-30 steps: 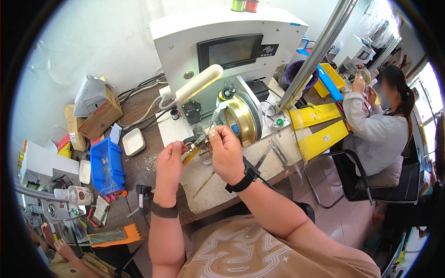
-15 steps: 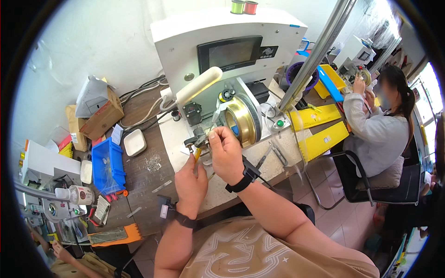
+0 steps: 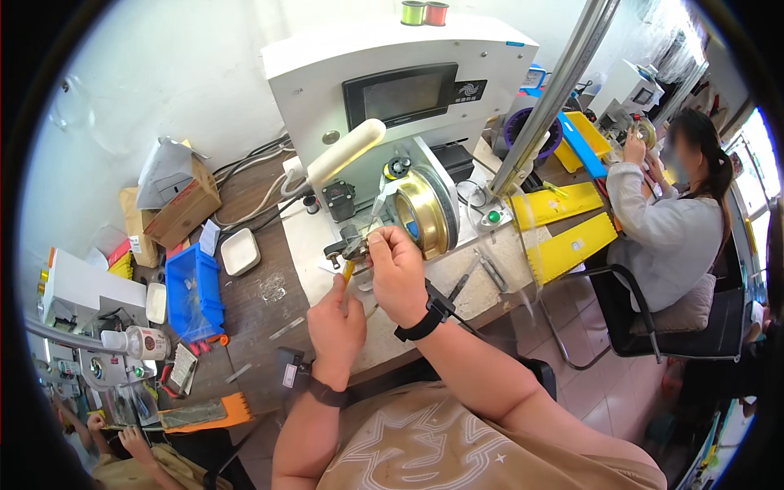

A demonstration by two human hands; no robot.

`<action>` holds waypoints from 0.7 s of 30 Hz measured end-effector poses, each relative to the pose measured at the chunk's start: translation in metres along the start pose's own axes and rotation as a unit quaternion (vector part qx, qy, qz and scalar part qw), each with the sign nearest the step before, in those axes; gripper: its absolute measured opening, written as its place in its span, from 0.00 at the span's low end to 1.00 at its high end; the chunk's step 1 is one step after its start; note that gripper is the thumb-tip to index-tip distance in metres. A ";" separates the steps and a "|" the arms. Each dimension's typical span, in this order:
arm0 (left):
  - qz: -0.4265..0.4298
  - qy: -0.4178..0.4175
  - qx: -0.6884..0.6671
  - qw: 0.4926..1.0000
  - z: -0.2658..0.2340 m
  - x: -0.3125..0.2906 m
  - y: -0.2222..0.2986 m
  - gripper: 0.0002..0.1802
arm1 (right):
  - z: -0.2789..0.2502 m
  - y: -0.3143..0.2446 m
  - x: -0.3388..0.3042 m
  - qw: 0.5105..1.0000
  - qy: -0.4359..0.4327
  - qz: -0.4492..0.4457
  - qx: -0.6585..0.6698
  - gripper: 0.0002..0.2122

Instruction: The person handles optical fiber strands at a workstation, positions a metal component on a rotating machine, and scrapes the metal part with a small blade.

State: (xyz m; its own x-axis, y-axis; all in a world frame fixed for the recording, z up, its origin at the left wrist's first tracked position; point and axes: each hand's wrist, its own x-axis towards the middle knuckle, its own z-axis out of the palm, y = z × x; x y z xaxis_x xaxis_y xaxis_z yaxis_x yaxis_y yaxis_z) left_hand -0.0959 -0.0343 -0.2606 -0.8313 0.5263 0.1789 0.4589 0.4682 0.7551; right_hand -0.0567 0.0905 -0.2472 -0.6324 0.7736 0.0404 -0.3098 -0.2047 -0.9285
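My left hand [image 3: 337,333] is closed in a pinch, a slim yellow piece [image 3: 349,269] standing up between thumb and forefinger; its full shape is hidden. Just right of it and higher, my right hand [image 3: 398,273] has thumb and forefinger pressed together at the small metal fixture [image 3: 347,245] on the front of a white machine [image 3: 310,90]. What those right fingertips hold is too small to make out. Beside the right hand is a gold-coloured wheel [image 3: 433,220] on the machine. A cream padded arm [image 3: 347,153] sticks out above the fixture.
Left on the table are a blue bin [image 3: 193,290], a white dish [image 3: 240,251], loose clear scraps [image 3: 272,287] and a cardboard box [image 3: 184,208]. Slim metal tools [image 3: 492,273] lie right. A metal post [image 3: 559,90] rises there. A seated co-worker [image 3: 665,212] and another person's hands [image 3: 135,445] flank me.
My left hand has dropped very slightly from the metal fixture. My right hand keeps its pinch there. At lower left the other person's hands have shifted, and more of them shows.
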 end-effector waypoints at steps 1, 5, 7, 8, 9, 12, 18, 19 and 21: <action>-0.010 -0.008 -0.010 1.000 0.001 -0.001 -0.001 0.26 | 0.001 0.001 0.000 1.000 0.008 -0.013 -0.018 0.07; 0.030 0.009 -0.003 0.999 0.002 -0.004 -0.006 0.29 | 0.007 0.004 0.002 0.997 0.040 -0.030 -0.060 0.07; 0.000 -0.050 0.021 0.999 -0.004 -0.004 -0.008 0.28 | 0.009 0.002 -0.004 0.999 0.036 -0.021 -0.022 0.07; 0.002 -0.044 0.024 0.999 -0.009 -0.003 -0.008 0.28 | 0.010 0.000 -0.009 0.998 0.057 0.012 0.004 0.07; -0.024 -0.050 -0.027 0.998 -0.016 -0.002 -0.009 0.28 | 0.009 -0.004 -0.017 0.999 0.045 -0.010 0.012 0.07; 0.113 0.081 -0.087 0.986 -0.025 -0.017 0.008 0.17 | -0.004 -0.028 -0.056 0.999 0.021 0.023 -0.028 0.07; 0.251 -0.145 -0.232 0.928 -0.021 -0.098 0.081 0.08 | -0.051 -0.098 -0.076 0.989 0.013 -0.113 0.099 0.06; 0.124 -0.175 -0.397 0.892 -0.006 -0.110 0.096 0.09 | -0.057 -0.110 -0.076 0.980 0.009 -0.141 0.141 0.06; -0.018 -0.208 -0.535 0.818 0.010 -0.115 0.111 0.10 | -0.064 -0.133 -0.081 0.961 -0.008 -0.173 0.215 0.06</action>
State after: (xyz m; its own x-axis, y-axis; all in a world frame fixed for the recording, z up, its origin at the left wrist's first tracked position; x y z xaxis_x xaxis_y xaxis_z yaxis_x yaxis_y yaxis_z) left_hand 0.0539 -0.0354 -0.2038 -0.5571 0.8264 0.0817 -0.2871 -0.2840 0.9148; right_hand 0.0810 0.0934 -0.1508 -0.4490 0.8311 0.3283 -0.7658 -0.1686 -0.6206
